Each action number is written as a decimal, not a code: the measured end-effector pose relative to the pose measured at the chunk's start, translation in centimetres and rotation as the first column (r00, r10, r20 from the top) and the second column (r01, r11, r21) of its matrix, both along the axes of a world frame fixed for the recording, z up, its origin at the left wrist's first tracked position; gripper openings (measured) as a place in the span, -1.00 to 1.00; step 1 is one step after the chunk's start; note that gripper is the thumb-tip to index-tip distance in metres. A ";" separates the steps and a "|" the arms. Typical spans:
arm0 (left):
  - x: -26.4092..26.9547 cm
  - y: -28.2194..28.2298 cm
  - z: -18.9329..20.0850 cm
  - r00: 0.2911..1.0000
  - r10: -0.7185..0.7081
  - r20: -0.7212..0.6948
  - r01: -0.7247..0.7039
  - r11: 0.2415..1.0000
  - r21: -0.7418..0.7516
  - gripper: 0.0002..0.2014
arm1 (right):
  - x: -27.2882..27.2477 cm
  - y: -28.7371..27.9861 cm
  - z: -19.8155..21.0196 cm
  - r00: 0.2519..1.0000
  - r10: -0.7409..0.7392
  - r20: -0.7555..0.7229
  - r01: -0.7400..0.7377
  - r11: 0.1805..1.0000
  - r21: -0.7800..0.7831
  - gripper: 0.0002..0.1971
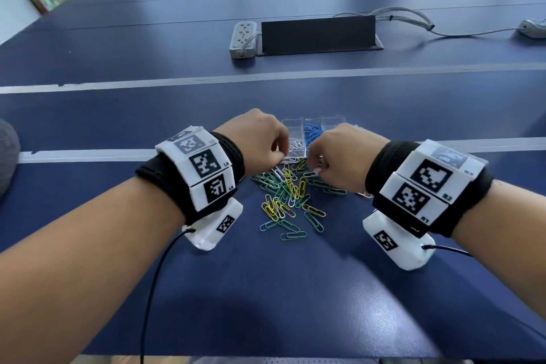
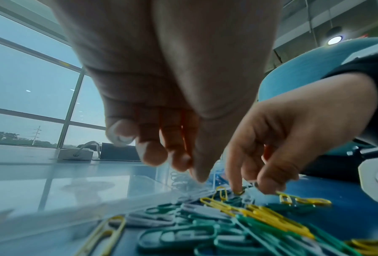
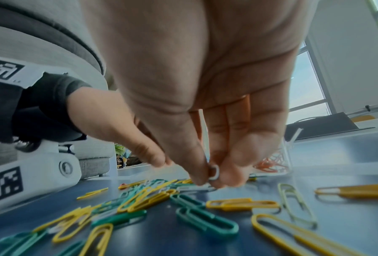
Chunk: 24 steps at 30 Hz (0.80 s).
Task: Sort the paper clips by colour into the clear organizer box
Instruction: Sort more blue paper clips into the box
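White clip (image 3: pixel 214 173) in right hand (image 3: pixel 205 104) pinch

Bare blue table (image 1: pixel 295 289) fills the lower half of the head view between the two forearms; open passage there. Centre frame is crowded: the scatter of loose paper clips (image 1: pixel 288 201) lies just below the clear organizer box (image 1: pixel 313 122), and the left hand (image 1: pixel 260 139) and right hand (image 1: pixel 339 156) hang close together above the scatter's upper edge, fingertips nearly meeting, blocking the near side of the box. Wrist camera housings sit low at both sides of the scatter. Upper centre: a power strip (image 1: pixel 243 38) beside a raised dark flap (image 1: pixel 317 34), cables trailing toward the upper right. Between these and the box, a broad free band of table.
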<state>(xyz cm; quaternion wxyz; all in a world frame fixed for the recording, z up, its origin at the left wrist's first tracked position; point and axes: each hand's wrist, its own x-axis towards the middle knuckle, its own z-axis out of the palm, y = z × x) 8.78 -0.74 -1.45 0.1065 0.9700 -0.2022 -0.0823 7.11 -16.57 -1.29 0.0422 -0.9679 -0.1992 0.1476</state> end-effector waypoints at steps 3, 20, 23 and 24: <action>-0.2 0.0 -0.3 0.998 0.014 -0.053 -0.009 0.996 0.084 -0.87 | 0.0 -0.1 0.4 1.000 -0.018 -0.003 0.018 0.999 0.042 -0.65; -0.9 -0.2 -0.3 0.998 -0.034 -0.052 0.038 0.996 0.076 -0.90 | -0.2 0.4 0.1 0.994 0.105 0.011 -0.106 0.994 0.008 -0.78; -1.0 -0.3 -0.3 0.998 -0.027 -0.056 0.030 0.998 0.055 -0.84 | -0.1 0.6 -0.1 0.995 0.097 0.004 -0.097 0.995 -0.015 -0.78; -1.0 -0.4 -0.3 0.998 -0.020 -0.065 0.024 0.998 0.056 -0.82 | -0.1 0.6 -0.2 0.996 0.088 0.008 -0.088 0.996 -0.017 -0.79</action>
